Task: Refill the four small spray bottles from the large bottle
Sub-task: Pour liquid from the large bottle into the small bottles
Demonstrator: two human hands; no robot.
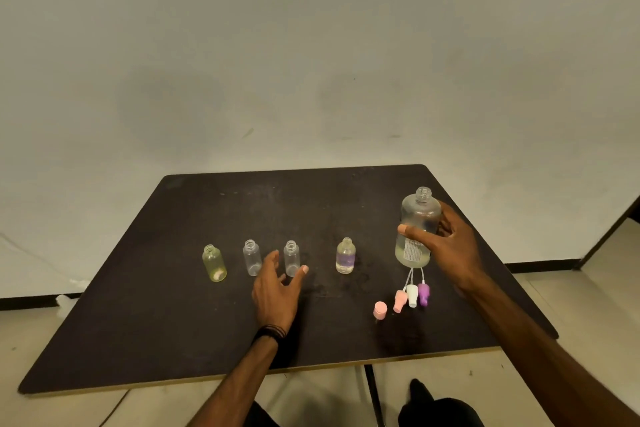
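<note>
The large clear bottle (417, 229), uncapped and partly filled with a pale liquid, was gripped by the right hand (450, 246), the thumb laid across its printed label and the fingers curled round its far side. It was held upright above the right part of the dark table (173, 322), clear of the surface.

Four small uncapped bottles were stood in a row across the middle of the table. The yellowish bottle (214, 263) was placed furthest left, followed by a clear bottle (252, 258), a second clear bottle (291, 258) and, well apart to the right, a bottle with purple-tinted liquid (345, 256).

The left hand (277, 291) was held open, fingers spread and loosely extended, with nothing grasped; its fingertips were brought near the second clear bottle, though contact could not be made out.

Beneath the large bottle, three spray heads were laid side by side with their dip tubes pointing away: a pink spray head (400, 300), a white spray head (412, 295) and a purple spray head (424, 294). A pink cap (380, 309) was set just left of them.
</note>
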